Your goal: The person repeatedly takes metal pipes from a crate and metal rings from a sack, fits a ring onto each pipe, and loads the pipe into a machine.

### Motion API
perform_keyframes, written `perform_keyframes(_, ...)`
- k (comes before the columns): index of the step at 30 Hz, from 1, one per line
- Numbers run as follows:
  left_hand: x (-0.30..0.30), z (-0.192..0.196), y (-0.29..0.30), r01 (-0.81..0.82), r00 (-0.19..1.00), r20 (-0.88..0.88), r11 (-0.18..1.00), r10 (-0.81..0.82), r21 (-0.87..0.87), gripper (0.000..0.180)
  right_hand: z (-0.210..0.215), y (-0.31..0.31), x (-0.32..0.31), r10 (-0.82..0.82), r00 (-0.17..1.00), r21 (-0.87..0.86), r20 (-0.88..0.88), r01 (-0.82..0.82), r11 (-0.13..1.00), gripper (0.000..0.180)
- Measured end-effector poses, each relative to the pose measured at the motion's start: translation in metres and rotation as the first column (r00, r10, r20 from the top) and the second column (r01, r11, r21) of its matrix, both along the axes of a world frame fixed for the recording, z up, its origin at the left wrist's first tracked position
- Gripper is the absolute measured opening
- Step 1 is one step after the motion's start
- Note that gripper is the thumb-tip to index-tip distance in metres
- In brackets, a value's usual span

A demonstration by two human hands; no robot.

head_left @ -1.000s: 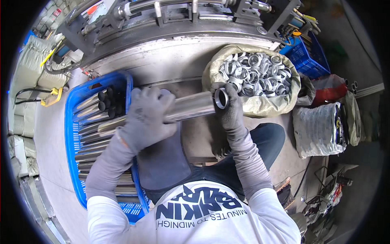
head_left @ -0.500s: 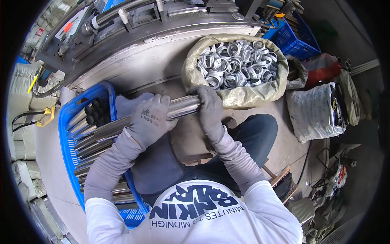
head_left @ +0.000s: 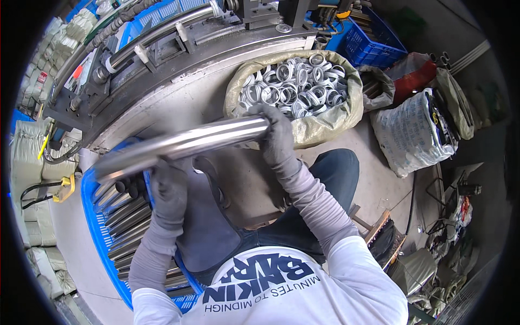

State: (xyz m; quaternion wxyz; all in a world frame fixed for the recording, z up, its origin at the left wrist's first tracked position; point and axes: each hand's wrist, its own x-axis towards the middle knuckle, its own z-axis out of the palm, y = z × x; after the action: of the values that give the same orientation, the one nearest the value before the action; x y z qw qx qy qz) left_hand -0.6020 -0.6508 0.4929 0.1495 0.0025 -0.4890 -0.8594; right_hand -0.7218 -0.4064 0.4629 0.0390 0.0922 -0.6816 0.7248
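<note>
A shiny steel tube [head_left: 189, 142] lies slantwise across the space before me, its left end nearer and smeared by motion. My right hand [head_left: 276, 136], in a grey glove, is closed round the tube's right end. Under the tube's left half is my left hand [head_left: 169, 189], also gloved, with its fingers curled against the tube's lower side and partly hidden by it. Below, a blue plastic basket [head_left: 97, 230] holds several more steel tubes [head_left: 130, 219] lying side by side.
A woven sack [head_left: 327, 132] full of metal rings [head_left: 298, 84] stands ahead. Behind it runs a dark machine bench [head_left: 211, 54]. At the right are a white sack [head_left: 409, 132] and a blue crate [head_left: 374, 49]. A yellow-handled tool [head_left: 66, 187] lies at the left.
My left hand has moved from the top of the tube to its underside. The tube's left end has lifted off the basket and swung up and away. My right hand keeps its end.
</note>
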Motion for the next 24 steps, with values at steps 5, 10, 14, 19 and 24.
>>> perform_keyframes(5, -0.049, 0.061, -0.041, -0.551, 0.829, -0.484, 0.565, 0.282, -0.614, 0.051, -0.049, 0.000, -0.055, -0.059, 0.885, 0.390, -0.462, 0.263, 0.883, 0.050)
perform_keyframes(10, -0.033, 0.130, -0.024, -0.197, 0.971, -0.064, 0.614, 0.232, -0.764, 0.033, -0.013, 0.031, -0.109, -0.189, 0.971, 0.947, -0.148, 0.194, 0.257, 0.067)
perform_keyframes(14, -0.029, 0.078, -0.006, -0.167, 0.986, -0.166, -0.234, -0.022, -0.958, 0.057, -0.018, 0.016, -0.122, -0.089, 0.991, 0.994, -0.096, 0.100, 0.041, 0.059)
perform_keyframes(19, -0.016, 0.035, -0.005, -0.085, 0.996, -0.078, -0.284, -0.035, -0.955, 0.062, -0.046, 0.038, -0.122, -0.099, 0.904, 0.809, -0.417, 0.419, 0.412, 0.045)
perform_keyframes(24, -0.018, 0.035, -0.010, -0.049, 0.999, -0.048, -0.201, -0.010, -0.978, 0.064, 0.009, 0.056, -0.039, 0.431, 0.880, -0.747, 0.199, -0.148, 0.648, 0.056)
